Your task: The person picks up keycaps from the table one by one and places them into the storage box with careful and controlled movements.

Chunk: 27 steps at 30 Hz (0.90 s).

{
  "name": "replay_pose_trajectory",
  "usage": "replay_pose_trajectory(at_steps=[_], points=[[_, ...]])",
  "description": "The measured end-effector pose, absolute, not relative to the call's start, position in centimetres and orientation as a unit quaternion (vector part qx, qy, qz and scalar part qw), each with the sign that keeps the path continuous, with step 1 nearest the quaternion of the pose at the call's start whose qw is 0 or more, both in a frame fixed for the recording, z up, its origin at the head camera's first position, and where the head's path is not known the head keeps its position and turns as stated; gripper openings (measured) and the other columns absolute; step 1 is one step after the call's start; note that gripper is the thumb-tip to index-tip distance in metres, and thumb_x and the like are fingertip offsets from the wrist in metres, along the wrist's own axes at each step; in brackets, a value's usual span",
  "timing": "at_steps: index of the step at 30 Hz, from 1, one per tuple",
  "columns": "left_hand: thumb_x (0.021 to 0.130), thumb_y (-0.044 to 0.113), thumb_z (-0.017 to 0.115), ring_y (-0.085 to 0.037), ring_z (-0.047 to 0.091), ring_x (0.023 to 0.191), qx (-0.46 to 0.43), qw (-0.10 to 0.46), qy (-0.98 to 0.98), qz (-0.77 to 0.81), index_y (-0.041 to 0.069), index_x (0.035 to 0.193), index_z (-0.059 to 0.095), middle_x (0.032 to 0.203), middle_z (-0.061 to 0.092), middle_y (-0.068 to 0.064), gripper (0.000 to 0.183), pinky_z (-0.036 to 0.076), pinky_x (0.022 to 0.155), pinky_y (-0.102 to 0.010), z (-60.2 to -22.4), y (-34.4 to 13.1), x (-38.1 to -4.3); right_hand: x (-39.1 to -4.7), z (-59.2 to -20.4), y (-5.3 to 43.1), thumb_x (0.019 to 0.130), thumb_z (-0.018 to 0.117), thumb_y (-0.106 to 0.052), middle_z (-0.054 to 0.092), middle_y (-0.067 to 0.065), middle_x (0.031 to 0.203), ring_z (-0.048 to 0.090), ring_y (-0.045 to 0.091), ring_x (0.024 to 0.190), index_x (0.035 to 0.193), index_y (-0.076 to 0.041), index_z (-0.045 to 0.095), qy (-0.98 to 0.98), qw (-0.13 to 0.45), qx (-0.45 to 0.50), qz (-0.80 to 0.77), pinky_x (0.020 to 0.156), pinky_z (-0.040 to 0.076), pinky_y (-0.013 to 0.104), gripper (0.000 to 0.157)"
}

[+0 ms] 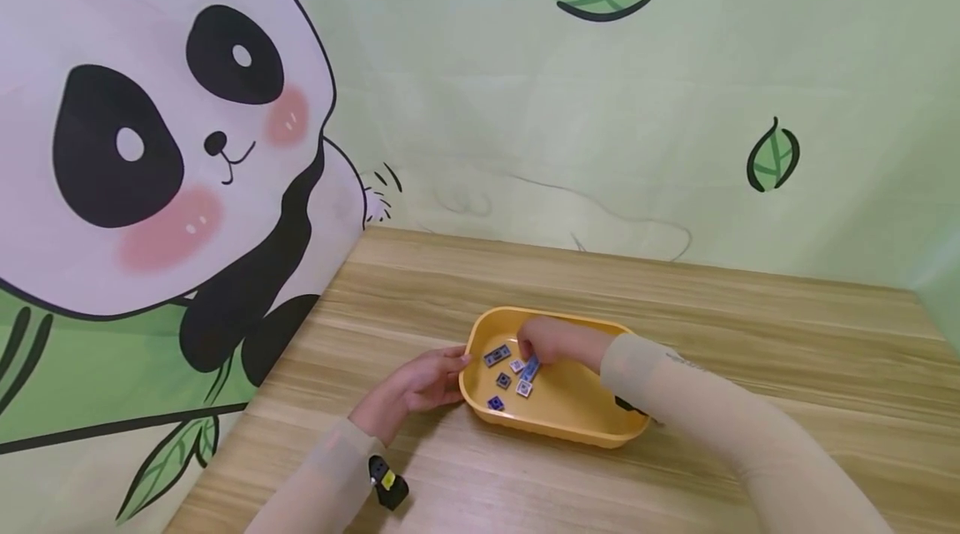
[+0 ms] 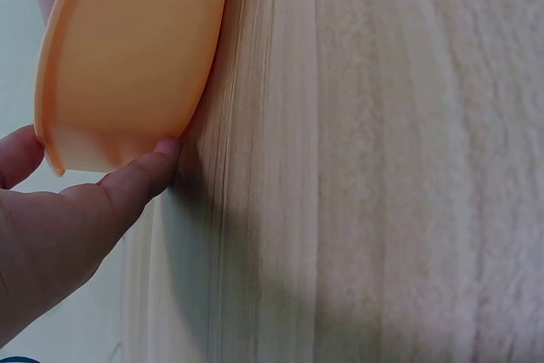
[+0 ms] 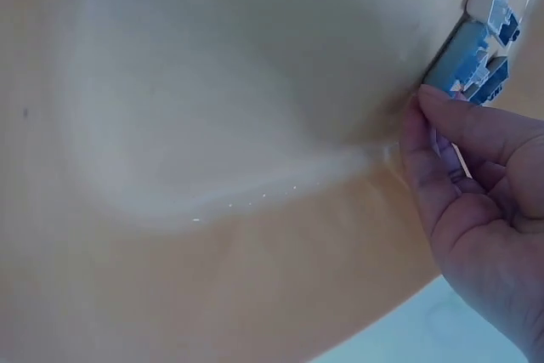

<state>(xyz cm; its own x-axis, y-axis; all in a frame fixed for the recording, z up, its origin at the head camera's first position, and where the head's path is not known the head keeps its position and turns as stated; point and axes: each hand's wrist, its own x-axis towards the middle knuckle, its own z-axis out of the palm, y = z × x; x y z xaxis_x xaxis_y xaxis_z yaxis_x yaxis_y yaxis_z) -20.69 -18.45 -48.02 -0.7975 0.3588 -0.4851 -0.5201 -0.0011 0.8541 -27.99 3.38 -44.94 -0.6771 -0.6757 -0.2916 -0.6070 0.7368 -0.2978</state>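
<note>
A yellow tray (image 1: 555,434) stands on the wooden table, with several small toy bricks in its left half. My right hand (image 1: 546,340) reaches into it. Thumb and index finger of that hand (image 3: 476,167) pinch the end of a long light-blue brick (image 3: 459,55). Close around this brick lie a white brick (image 1: 524,389), another small white brick (image 1: 516,366), a dark brick (image 1: 503,381) and a grey-blue long brick (image 1: 497,356). At the tray's left end, my left hand (image 1: 429,381) holds its outside, one digit at the rim and another low on the wall.
A dark blue brick (image 1: 496,404) lies near the tray's front left corner. Wooden tabletop (image 1: 787,334) surrounds the tray. Behind it rises a pale green wall cloth (image 1: 600,142) with leaves and a panda (image 1: 217,142) printed on it.
</note>
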Motion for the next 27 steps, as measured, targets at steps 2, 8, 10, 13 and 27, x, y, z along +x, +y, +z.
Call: replay_pose_trajectory(at_steps=[2,8,10,13,27], points=[[0.11,0.015,0.036,-0.038,0.039,0.147,-0.062,0.312,0.634,0.704,-0.006,0.161,0.013,0.163,0.03,-0.03,0.059,0.028,0.126,-0.056,-48.0,-18.4,-20.7,-29.0,-46.1,3.4,0.077,0.063,0.014,0.068,0.007,0.081,0.059,0.02,0.077,0.079,-0.007,0.07,0.907,0.196,-0.363,-0.084,0.076,0.052,0.029,0.022],[0.11,0.015,0.036,-0.036,0.041,0.145,-0.065,0.313,0.635,0.704,-0.005,0.161,0.013,0.163,0.03,-0.03,0.06,0.028,0.126,-0.056,-48.0,-18.4,-20.8,-34.4,-53.8,3.9,0.079,0.065,0.01,0.071,-0.001,0.083,0.062,0.017,0.08,0.082,-0.017,0.075,0.898,0.215,-0.377,-0.074,0.078,0.054,0.029,0.029],[0.11,0.016,0.036,-0.035,0.043,0.144,-0.065,0.314,0.636,0.703,-0.005,0.161,0.013,0.163,0.03,-0.03,0.06,0.029,0.126,-0.055,-48.0,-18.4,-20.8,-36.5,-57.0,4.4,0.075,0.063,0.009,0.07,-0.003,0.081,0.06,0.015,0.076,0.084,-0.019,0.076,0.89,0.205,-0.4,-0.079,0.071,0.051,0.027,0.032],[0.11,0.016,0.036,-0.033,0.045,0.141,-0.065,0.314,0.636,0.702,-0.005,0.161,0.013,0.163,0.031,-0.03,0.06,0.029,0.126,-0.055,-48.1,-18.4,-20.8,-38.0,-58.5,4.7,0.076,0.066,0.007,0.072,-0.006,0.083,0.061,0.013,0.076,0.091,-0.02,0.079,0.885,0.218,-0.406,-0.069,0.07,0.051,0.025,0.034],[0.11,0.016,0.037,-0.024,0.053,0.128,-0.064,0.309,0.64,0.7,-0.005,0.161,0.015,0.161,0.034,-0.03,0.059,0.034,0.123,-0.053,-48.0,-18.4,-20.7,-34.1,-50.1,5.1,0.078,0.07,0.01,0.074,-0.002,0.09,0.063,0.009,0.082,0.108,-0.011,0.078,0.871,0.323,-0.344,-0.134,0.074,0.054,0.021,0.037]])
